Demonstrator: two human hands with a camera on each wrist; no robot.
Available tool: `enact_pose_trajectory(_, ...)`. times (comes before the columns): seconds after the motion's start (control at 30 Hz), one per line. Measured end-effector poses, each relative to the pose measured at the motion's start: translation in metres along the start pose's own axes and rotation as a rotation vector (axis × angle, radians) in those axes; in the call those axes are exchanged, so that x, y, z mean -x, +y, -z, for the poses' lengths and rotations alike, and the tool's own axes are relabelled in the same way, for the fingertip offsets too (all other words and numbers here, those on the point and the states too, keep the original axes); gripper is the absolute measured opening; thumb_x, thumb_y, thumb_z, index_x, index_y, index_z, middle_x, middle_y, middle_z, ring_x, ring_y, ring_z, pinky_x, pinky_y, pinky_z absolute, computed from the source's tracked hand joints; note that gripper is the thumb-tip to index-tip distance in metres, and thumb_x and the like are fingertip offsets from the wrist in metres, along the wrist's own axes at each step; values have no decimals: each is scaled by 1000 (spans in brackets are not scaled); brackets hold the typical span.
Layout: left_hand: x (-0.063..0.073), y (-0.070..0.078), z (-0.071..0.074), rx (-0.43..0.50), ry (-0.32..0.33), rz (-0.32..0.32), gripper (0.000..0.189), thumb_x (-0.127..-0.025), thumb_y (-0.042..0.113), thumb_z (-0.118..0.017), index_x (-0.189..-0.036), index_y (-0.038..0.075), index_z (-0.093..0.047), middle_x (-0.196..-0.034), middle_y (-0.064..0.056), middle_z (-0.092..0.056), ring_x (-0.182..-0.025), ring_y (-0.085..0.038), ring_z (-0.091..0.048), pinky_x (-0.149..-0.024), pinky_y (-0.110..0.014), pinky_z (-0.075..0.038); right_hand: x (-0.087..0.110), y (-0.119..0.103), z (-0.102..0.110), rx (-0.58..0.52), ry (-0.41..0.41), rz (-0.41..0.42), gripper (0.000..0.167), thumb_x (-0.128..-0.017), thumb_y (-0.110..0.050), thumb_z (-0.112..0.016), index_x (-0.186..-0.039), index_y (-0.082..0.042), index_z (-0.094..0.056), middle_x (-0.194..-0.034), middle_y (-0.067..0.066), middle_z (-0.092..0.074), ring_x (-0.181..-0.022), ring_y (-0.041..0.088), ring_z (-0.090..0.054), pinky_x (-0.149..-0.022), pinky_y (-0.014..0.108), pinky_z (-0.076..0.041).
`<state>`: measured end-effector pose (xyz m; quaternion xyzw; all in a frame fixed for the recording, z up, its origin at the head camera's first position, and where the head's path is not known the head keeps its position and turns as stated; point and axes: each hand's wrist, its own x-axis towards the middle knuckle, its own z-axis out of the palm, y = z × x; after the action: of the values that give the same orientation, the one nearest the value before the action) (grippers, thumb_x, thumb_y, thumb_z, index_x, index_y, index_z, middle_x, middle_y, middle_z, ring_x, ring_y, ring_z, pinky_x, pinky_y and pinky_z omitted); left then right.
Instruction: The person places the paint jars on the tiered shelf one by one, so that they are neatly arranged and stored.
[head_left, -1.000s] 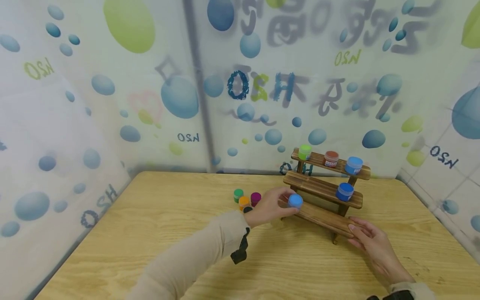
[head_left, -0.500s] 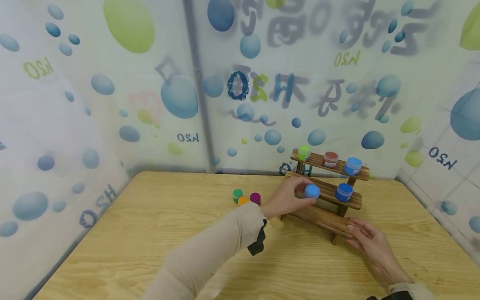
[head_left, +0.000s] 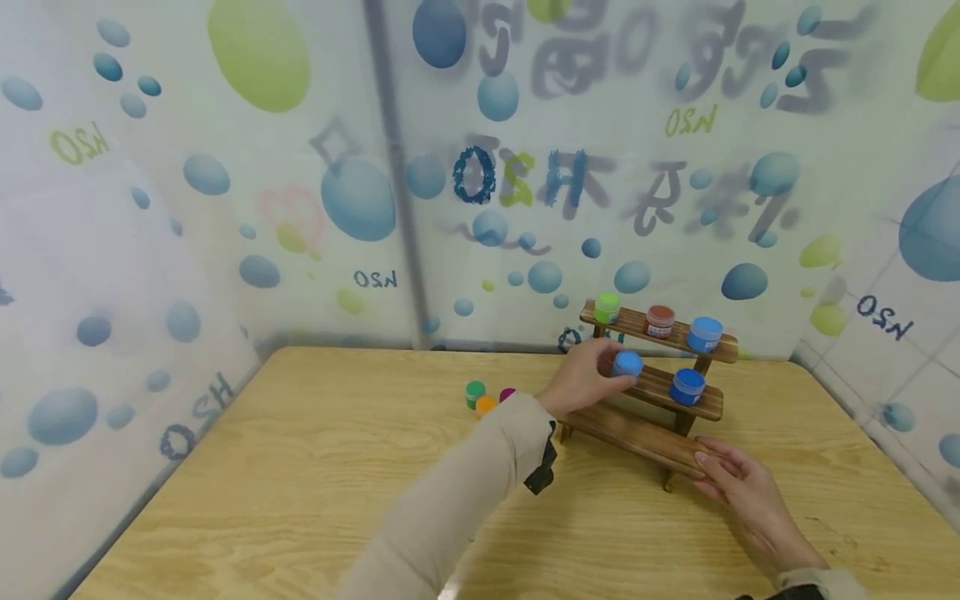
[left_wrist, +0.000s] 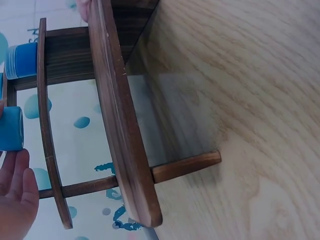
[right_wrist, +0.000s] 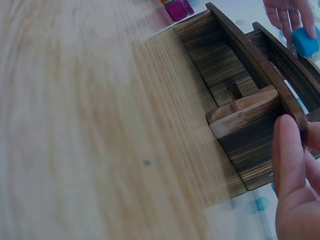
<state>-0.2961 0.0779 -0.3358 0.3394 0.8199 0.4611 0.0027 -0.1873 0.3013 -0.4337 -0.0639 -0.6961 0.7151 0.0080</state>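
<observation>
My left hand (head_left: 588, 377) pinches a small paint jar with a light-blue lid (head_left: 627, 364) over the middle step of a three-step wooden rack (head_left: 637, 433). Whether the jar touches the board cannot be told. In the left wrist view the held jar (left_wrist: 11, 129) shows at the left edge above my fingers. My right hand (head_left: 746, 492) grips the right end of the lowest board, thumb on one face, as the right wrist view also shows on the board's end (right_wrist: 295, 107). A dark-blue jar (head_left: 687, 387) stands at the right of the middle step.
On the top step stand a lime-green jar (head_left: 607, 308), a brown-red jar (head_left: 660, 321) and a light-blue jar (head_left: 705, 334). Left of the rack, a green jar (head_left: 475, 394), an orange jar (head_left: 486, 407) and a purple jar (head_left: 507, 395) sit on the wooden table (head_left: 337, 467), partly behind my left sleeve.
My left hand has carried the light-blue jar from over the lowest step's left end up and rightward to the middle step. My right hand has stayed on the board's end.
</observation>
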Motion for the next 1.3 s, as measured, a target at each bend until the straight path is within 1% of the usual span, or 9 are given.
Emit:
enact_pose_trajectory(0.07, -3, 0, -2, -13, 6, 13, 34, -79, 21, -68, -110, 10, -57, -95, 4, -57, -81, -4, -53, -69, -14, -42, -1, 1, 0, 5, 0, 0, 19, -83, -27, -62, -101, -29, -54, -91, -16, -57, -81, 2, -57, -71, 23, -49)
enact_pose_trajectory(0.2, -8, 2, -5, -92, 26, 26, 36, -78, 24, -68, -110, 11, -58, -95, 5, -58, -82, -3, -53, -69, -13, -41, -2, 2, 1, 7, -3, -2, 17, -85, -25, -60, -100, -30, -54, -91, -17, -57, -83, 0, -56, -71, 22, -49)
enact_pose_trajectory(0.27, -10, 3, -8, -113, 20, 29, 36, -78, 25, -68, -110, 11, -58, -95, 5, -58, -82, -2, -53, -69, -13, -40, -2, 1, 1, 5, -5, 7, 18, -85, -25, -60, -101, -29, -53, -91, -16, -57, -82, 0, -56, -70, 22, -49)
enact_pose_trajectory(0.47, -12, 1, -17, -35, -22, 56, 37, -79, 22, -68, -112, 10, -57, -95, 4, -58, -81, -4, -53, -68, -14, -42, -1, 1, 0, -11, 4, 18, 17, -85, -22, -59, -101, -28, -56, -89, -14, -58, -80, 1, -57, -67, 21, -50)
enact_pose_trajectory(0.63, -12, 1, -23, -49, -20, 92, 43, -79, 25, -67, -117, 10, -55, -98, 3, -58, -85, -6, -53, -69, -15, -42, -2, 1, 0, -18, 5, 33, 17, -86, -22, -59, -101, -27, -57, -87, -12, -59, -77, 2, -57, -66, 21, -50)
enact_pose_trajectory(0.8, -14, -2, -26, -54, -26, 104, 44, -79, 25, -67, -118, 11, -54, -101, 2, -58, -89, -7, -54, -72, -16, -42, -2, 2, 1, -27, -2, 50, 17, -86, -21, -59, -100, -28, -57, -87, -10, -60, -77, 3, -57, -66, 20, -50)
enact_pose_trajectory(0.9, -14, -4, -26, -55, -31, 117, 44, -79, 27, -67, -119, 11, -54, -102, 2, -58, -89, -6, -54, -73, -17, -42, -1, 2, 0, -34, -9, 63, 16, -85, -20, -60, -97, -30, -58, -86, -10, -60, -77, 3, -57, -66, 20, -50)
enact_pose_trajectory(1.03, -15, -4, -26, -52, -41, 135, 45, -79, 28, -67, -119, 12, -54, -101, 3, -58, -88, -5, -53, -73, -18, -43, -1, 2, 0, -32, -12, 62, 15, -85, -22, -60, -97, -31, -58, -86, -11, -60, -78, 2, -57, -66, 20, -50)
enact_pose_trajectory(1.3, -15, -2, -25, -57, -30, 142, 43, -78, 27, -68, -117, 11, -56, -99, 2, -60, -86, -6, -54, -72, -17, -43, 0, 2, 0, -56, -14, 65, 16, -85, -20, -60, -96, -32, -60, -85, -9, -60, -73, 5, -58, -65, 20, -50)
